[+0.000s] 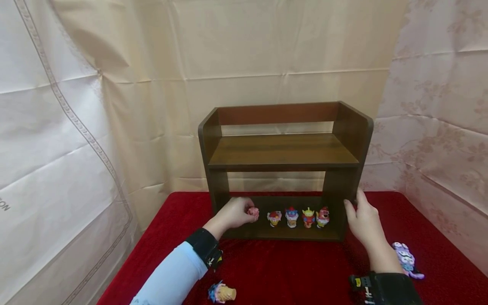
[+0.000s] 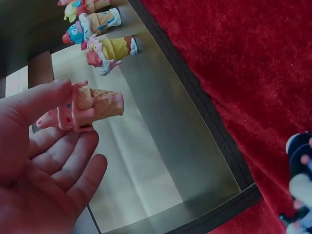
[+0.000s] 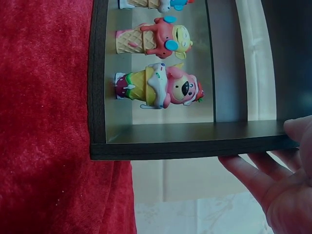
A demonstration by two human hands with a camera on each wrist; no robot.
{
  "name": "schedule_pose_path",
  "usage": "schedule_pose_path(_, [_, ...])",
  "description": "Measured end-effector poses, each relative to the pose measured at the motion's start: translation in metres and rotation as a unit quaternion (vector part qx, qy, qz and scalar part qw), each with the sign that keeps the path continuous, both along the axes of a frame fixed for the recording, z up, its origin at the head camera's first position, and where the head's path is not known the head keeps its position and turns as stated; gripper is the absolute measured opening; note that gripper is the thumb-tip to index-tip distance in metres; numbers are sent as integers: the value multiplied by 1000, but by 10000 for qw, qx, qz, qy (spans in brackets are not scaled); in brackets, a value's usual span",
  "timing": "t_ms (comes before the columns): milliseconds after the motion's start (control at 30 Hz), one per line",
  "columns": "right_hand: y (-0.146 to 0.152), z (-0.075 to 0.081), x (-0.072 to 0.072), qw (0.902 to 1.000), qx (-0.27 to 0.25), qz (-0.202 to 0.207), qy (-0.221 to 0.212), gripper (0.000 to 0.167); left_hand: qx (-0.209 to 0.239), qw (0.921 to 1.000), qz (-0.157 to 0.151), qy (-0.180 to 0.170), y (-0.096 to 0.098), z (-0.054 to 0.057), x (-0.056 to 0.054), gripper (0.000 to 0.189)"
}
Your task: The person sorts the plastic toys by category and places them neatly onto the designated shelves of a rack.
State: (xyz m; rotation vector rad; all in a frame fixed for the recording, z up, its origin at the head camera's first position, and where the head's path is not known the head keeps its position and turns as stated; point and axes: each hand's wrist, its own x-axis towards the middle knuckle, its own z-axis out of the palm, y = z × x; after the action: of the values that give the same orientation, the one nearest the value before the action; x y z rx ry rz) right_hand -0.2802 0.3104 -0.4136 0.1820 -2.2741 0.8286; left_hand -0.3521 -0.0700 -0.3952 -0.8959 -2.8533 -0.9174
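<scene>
A blue cone (image 1: 219,293) is seen lying on its side on the red-covered desk (image 1: 289,271), in front of the left front corner of the shelf (image 1: 284,148). It could be rolled away if the left strap (image 1: 202,245) were lowered onto it. A pink cone (image 1: 253,212) is pinched by the left grip (image 1: 233,213) between thumb and fingers, near the left end of the lower board (image 1: 267,233); whether the board is touched by its foot cannot be told. The cone is held by its broad top; if it were released with the foot tilted, it would probably be tipped over, perhaps toward the front edge. To the right, four figures (image 1: 291,217) are stood upright in a row. The yellow cone (image 1: 274,218), the nearest of them, could be knocked by the fingers. The right side panel (image 1: 339,186) is clasped by the right grip (image 1: 364,222). If it were jolted there, the whole row could be shaken, and the bear (image 1: 323,217), stood near the panel, might be toppled. Toward the desk's right edge, a purple figure (image 1: 404,256) could be brushed by the right forearm (image 1: 381,256).
</scene>
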Motion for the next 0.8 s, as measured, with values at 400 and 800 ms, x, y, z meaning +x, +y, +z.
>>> schedule_pose_path(400, [0, 0, 0, 9999, 15, -56, -85, 47, -226, 9993, 181, -248, 9, -10, -11, 13])
schedule_pose_path(800, [0, 0, 1, 9998, -16, -15, -199, 48, -403, 9977, 320, -432, 18, -20, -11, 12])
